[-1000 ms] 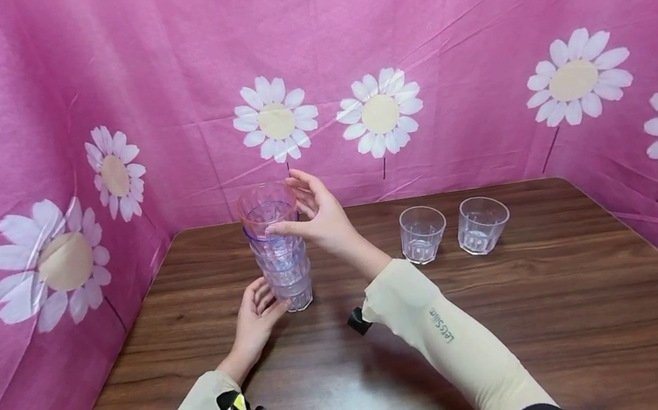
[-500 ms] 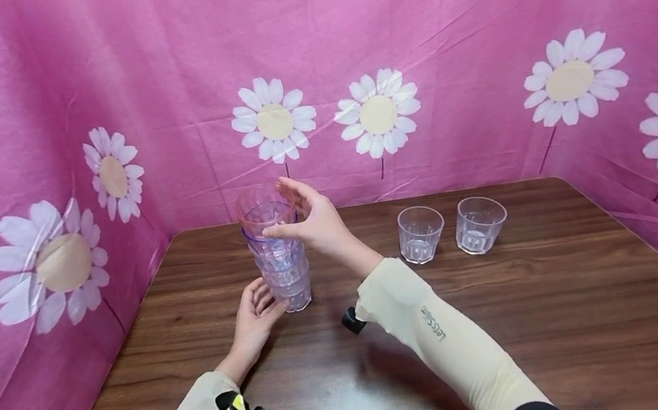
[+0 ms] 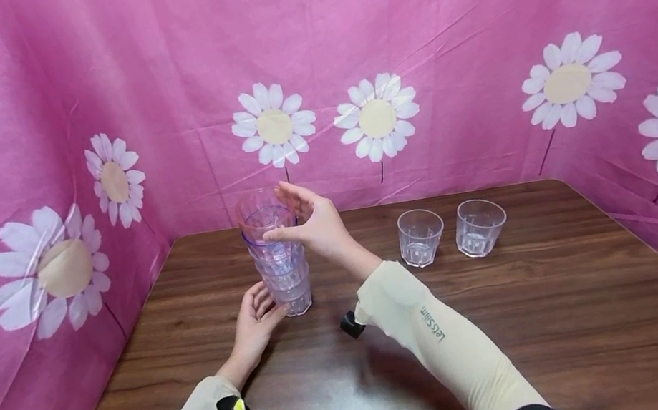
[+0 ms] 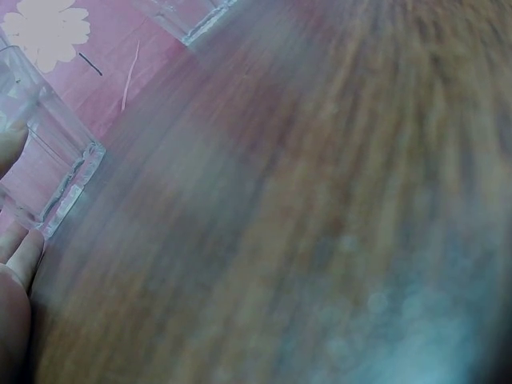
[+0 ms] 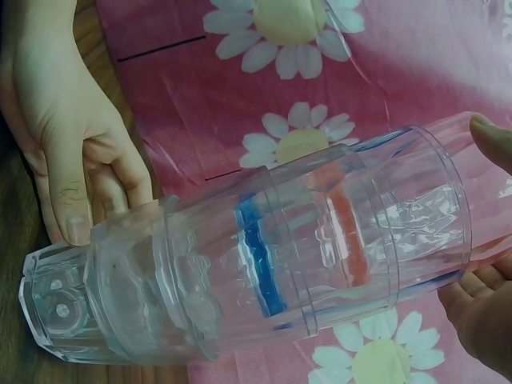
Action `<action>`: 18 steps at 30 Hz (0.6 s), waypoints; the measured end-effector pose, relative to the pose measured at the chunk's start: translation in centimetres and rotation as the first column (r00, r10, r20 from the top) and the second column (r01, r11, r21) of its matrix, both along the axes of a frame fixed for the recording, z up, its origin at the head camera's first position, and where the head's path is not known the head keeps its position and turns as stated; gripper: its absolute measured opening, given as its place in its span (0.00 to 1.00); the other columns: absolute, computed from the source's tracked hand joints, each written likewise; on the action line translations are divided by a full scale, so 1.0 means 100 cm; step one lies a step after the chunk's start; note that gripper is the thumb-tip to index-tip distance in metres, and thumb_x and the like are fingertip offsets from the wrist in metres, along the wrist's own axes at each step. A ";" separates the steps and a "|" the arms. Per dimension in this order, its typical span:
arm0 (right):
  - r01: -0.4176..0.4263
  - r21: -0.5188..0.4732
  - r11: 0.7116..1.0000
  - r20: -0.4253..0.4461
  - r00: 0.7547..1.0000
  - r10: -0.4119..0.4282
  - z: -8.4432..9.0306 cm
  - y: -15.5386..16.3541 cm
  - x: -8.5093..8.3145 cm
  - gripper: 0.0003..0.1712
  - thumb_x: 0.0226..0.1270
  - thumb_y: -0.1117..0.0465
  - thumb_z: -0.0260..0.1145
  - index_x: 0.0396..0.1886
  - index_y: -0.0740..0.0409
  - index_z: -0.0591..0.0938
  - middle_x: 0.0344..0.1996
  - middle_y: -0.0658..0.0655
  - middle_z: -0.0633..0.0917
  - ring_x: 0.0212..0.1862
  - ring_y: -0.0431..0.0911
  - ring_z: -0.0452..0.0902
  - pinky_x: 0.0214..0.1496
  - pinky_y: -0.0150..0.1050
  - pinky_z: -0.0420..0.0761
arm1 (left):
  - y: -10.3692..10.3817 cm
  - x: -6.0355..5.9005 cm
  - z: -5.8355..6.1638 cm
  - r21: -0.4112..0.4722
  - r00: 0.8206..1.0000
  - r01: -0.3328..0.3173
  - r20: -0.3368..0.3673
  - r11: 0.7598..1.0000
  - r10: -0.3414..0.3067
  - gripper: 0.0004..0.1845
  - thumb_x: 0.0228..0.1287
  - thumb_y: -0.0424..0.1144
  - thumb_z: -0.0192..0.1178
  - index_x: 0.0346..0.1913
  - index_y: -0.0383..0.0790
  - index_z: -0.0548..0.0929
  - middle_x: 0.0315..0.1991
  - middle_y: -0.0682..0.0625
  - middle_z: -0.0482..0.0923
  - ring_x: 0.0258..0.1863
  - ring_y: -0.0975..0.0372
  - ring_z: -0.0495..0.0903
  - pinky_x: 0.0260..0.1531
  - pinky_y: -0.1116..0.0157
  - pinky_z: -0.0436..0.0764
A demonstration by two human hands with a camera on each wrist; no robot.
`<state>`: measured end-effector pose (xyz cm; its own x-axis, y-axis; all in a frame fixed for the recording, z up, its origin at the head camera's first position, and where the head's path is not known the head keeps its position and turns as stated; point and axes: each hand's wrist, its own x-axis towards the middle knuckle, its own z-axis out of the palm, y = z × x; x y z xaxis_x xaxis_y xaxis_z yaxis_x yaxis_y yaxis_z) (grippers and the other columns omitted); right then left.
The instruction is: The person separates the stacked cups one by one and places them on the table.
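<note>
A tall stack of clear plastic tumblers (image 3: 285, 274) stands upright on the table, left of centre in the head view. Its top tumbler (image 3: 253, 210) has a reddish tint, and a blue rim shows just below it. My right hand (image 3: 325, 229) grips the upper part from the right, thumb in front and fingers behind. At the stack's foot, my left hand (image 3: 255, 324) holds the bottom tumbler (image 3: 300, 303) from the left, between thumb and fingers. In the right wrist view, a blue band (image 5: 260, 256) and an orange-red band (image 5: 346, 228) show through the nested walls.
Two separate clear tumblers stand side by side to the right of the stack, the nearer one (image 3: 421, 239) and the farther-right one (image 3: 480, 229). A pink curtain (image 3: 313, 33) with daisies hangs behind and beside the wooden table (image 3: 556, 312).
My right hand has shifted slightly left and its fingers sit closer around the top tumbler. The left hand and the stack stay nearly in place; the head view tilts a little.
</note>
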<state>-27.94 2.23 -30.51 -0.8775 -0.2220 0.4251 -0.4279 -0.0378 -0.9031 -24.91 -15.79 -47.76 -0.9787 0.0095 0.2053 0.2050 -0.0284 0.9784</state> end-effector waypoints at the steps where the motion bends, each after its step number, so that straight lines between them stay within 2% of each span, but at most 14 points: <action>1: 0.000 -0.002 1.000 0.001 1.000 0.000 0.000 0.000 0.000 0.50 0.47 0.70 0.81 0.71 0.64 0.68 0.66 0.60 0.75 0.67 0.43 0.70 0.68 0.31 0.68 | 0.000 0.000 0.000 0.000 1.000 0.000 -0.001 1.000 0.000 0.34 0.60 0.16 0.60 0.68 0.23 0.58 0.66 0.27 0.66 0.65 0.43 0.68 0.57 0.72 0.75; 5: 0.006 -0.006 1.000 -0.001 1.000 -0.006 0.001 0.000 0.001 0.50 0.47 0.70 0.81 0.72 0.64 0.68 0.66 0.60 0.76 0.67 0.43 0.70 0.67 0.31 0.70 | 0.000 0.000 -0.001 -0.002 1.000 -0.004 -0.004 1.000 0.004 0.34 0.60 0.16 0.60 0.68 0.23 0.58 0.65 0.27 0.66 0.63 0.47 0.71 0.57 0.72 0.76; 12: 0.018 -0.059 0.998 -0.049 0.999 -0.020 0.012 0.004 0.003 0.47 0.49 0.72 0.80 0.71 0.62 0.70 0.64 0.59 0.78 0.64 0.47 0.73 0.62 0.36 0.77 | 0.000 -0.001 -0.002 0.019 1.000 -0.004 -0.017 1.000 0.004 0.34 0.59 0.15 0.60 0.67 0.22 0.58 0.65 0.27 0.66 0.53 0.70 0.75 0.56 0.71 0.77; 15: 0.015 -0.063 0.998 -0.050 0.999 -0.018 0.016 0.005 0.004 0.48 0.49 0.72 0.80 0.71 0.62 0.70 0.64 0.60 0.78 0.64 0.48 0.74 0.62 0.35 0.77 | 0.001 -0.002 -0.002 0.026 1.000 -0.004 -0.025 1.000 0.005 0.34 0.58 0.15 0.60 0.67 0.21 0.58 0.64 0.26 0.66 0.51 0.72 0.75 0.55 0.71 0.78; 18: 0.018 -0.084 0.996 -0.051 0.998 -0.023 0.018 0.006 0.006 0.48 0.49 0.73 0.79 0.71 0.64 0.69 0.64 0.61 0.77 0.64 0.47 0.73 0.63 0.35 0.77 | 0.001 -0.001 -0.002 0.020 0.999 -0.008 -0.040 1.000 0.009 0.34 0.57 0.15 0.60 0.66 0.20 0.58 0.63 0.26 0.67 0.52 0.69 0.75 0.54 0.71 0.78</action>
